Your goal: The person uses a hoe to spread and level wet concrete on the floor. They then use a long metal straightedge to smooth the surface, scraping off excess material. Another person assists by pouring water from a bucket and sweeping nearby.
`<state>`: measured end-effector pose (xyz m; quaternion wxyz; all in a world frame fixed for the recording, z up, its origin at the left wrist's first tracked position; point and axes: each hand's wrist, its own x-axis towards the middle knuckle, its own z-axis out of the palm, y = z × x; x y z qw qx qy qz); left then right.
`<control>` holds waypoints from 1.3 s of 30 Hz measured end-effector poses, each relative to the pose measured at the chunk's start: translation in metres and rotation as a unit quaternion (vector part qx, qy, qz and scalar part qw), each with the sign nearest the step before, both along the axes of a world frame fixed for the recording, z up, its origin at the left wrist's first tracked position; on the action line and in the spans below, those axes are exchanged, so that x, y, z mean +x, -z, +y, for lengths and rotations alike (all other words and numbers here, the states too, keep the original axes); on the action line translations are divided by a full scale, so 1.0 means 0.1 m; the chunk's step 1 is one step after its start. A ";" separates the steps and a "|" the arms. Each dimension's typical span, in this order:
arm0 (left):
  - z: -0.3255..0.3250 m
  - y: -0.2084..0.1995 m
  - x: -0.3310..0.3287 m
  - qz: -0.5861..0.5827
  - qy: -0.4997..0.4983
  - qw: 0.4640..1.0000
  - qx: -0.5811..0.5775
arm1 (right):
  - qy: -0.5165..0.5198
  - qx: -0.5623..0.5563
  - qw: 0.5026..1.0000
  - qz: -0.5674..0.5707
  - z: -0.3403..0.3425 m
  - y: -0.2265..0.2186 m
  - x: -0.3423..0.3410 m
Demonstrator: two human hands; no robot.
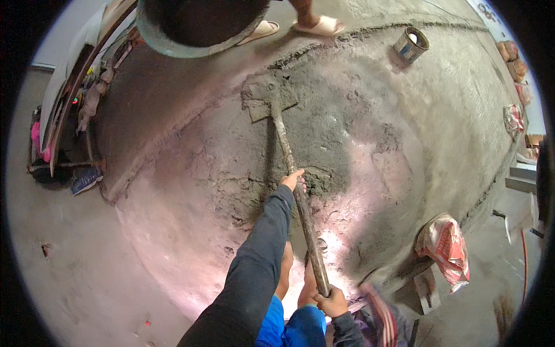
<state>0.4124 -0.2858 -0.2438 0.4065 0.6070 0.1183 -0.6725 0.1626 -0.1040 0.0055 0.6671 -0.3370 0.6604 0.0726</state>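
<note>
Both my hands are closed around the long wooden handle of a mortar-caked hoe (285, 141). My left hand (293, 180) grips the handle about midway. My right hand (332, 302) wraps round its butt end, close to my knees. At the far end, the hoe's head lies against a mound of wet grey mortar (324, 121), and clumps of mortar partly hide the blade. The mortar spreads over the floor in front of me, darker in the middle and smoother toward its edges.
A large dark tub (167, 49) is at the top, beside another person's slippered foot (315, 24). A small can (411, 45) stands far right. Nearer on the right lie a red-and-white sack (444, 250) and a flat board (426, 289). Leaning boards (75, 87) and clutter line the left.
</note>
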 end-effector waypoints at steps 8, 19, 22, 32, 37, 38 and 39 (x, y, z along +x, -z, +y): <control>0.18 0.64 0.10 -0.159 0.086 0.982 0.047 | -0.148 -0.193 0.957 0.156 0.58 0.78 0.03; 0.81 0.13 -0.61 -0.223 0.104 0.969 0.030 | -0.136 -0.103 0.978 0.121 1.16 0.59 -0.80; 1.08 -0.37 -0.78 -0.209 0.096 0.973 0.007 | -0.108 -0.154 0.978 0.095 1.64 0.32 -1.00; 2.32 -1.62 -1.60 -0.176 0.088 0.980 0.041 | -0.108 -0.118 0.983 0.096 3.09 -0.73 -1.93; 2.77 -2.32 -2.03 -0.097 0.039 0.993 0.047 | 0.014 -0.071 0.991 0.113 2.97 -2.19 -1.76; 2.90 -2.30 -2.12 -0.071 0.044 0.995 0.055 | 0.005 -0.076 0.990 0.121 3.17 -2.20 -1.85; 2.97 -2.29 -2.21 -0.043 0.051 0.996 0.059 | -0.001 -0.084 0.988 0.131 3.41 -2.15 -1.95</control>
